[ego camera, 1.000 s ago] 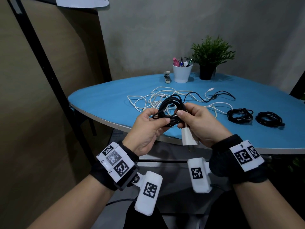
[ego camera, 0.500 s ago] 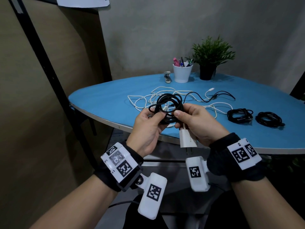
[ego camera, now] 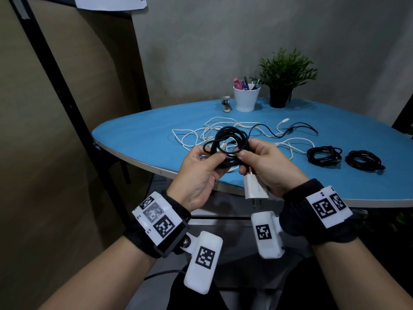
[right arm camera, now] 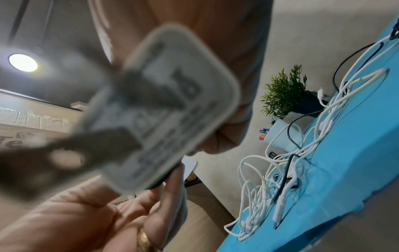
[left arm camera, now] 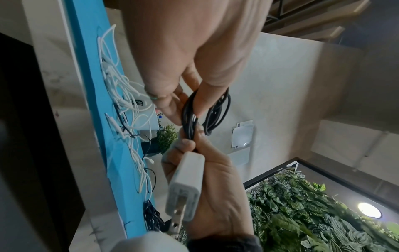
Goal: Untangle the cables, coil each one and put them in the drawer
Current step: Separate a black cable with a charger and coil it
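Over the near edge of the blue oval table (ego camera: 138,139), head view: I hold a coiled black cable (ego camera: 230,142) between both hands. My left hand (ego camera: 199,175) pinches the coil's near strands between thumb and fingers; my right hand (ego camera: 268,166) pinches the same bundle just beside it, its lower fingers curled round a white plastic wall charger (ego camera: 254,186) with prongs pointing down. On the tabletop beyond: a tangle of loose white cables (ego camera: 201,135) with one thin black cable (ego camera: 279,133) running through it. To the right, well apart from the tangle, two coiled black cables, one (ego camera: 324,155) just beside the other (ego camera: 364,159). At the far edge: white pen cup (ego camera: 245,99), potted green plant (ego camera: 283,74), small stapler (ego camera: 226,104).

Left wrist view: left hand (left arm camera: 194,51) thumb and fingers closed on the black coil (left arm camera: 215,110); right hand (left arm camera: 215,196) meets it below, gripping the charger (left arm camera: 185,184). White tangle (left arm camera: 121,88) lies on the table (left arm camera: 86,51).

Right wrist view: charger (right arm camera: 155,109) fills the frame, blurred, prongs toward the camera, right hand (right arm camera: 226,51) wrapped behind it. Left hand (right arm camera: 86,213) shows below. White cables (right arm camera: 291,162) strewn on the table (right arm camera: 356,153). I cannot see a drawer for certain.
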Motion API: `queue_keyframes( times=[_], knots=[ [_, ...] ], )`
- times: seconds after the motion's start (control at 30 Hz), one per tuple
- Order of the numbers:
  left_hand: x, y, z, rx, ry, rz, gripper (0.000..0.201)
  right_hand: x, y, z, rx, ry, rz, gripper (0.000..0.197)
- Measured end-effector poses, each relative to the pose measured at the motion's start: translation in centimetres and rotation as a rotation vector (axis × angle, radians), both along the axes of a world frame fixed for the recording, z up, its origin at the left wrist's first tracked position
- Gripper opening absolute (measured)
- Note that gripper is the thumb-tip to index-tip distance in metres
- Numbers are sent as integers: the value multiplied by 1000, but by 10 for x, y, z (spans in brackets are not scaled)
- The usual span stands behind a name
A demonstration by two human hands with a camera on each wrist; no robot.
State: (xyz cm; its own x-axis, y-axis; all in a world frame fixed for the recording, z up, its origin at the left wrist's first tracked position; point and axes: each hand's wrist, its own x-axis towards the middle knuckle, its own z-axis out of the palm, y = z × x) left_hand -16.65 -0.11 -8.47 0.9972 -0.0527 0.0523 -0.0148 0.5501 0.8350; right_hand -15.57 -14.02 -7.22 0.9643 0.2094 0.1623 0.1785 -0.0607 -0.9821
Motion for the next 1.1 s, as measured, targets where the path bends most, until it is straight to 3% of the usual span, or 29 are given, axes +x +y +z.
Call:
queue_keyframes(
  times=[0.1,0.37,0.53,0.67,0.83,0.93,1.1],
  knots=[
    [-3,-2,0,50,-28,-18,29,3,-1,0,2,-7,-57,11],
    [-3,-2,1,122,-41,-58,10,3,-2,-1,-65,9,-26,11],
    [0,-1,-2,168,-39,-8,8,-5,4,3,34,54,72,22],
    [2,0,-6,243,-17,26,10,-8,4,11,164,184,54,13],
    [0,1,-7,346,-42,-27,14,-5,0,6,30,-6,-41,28],
    [0,0,-6,352,-47,-4,15,-1,-2,2,-50,-77,-60,27],
    [1,3,-3,300,-31,40,11,-4,-1,-1,1,-46,31,22]
  ],
)
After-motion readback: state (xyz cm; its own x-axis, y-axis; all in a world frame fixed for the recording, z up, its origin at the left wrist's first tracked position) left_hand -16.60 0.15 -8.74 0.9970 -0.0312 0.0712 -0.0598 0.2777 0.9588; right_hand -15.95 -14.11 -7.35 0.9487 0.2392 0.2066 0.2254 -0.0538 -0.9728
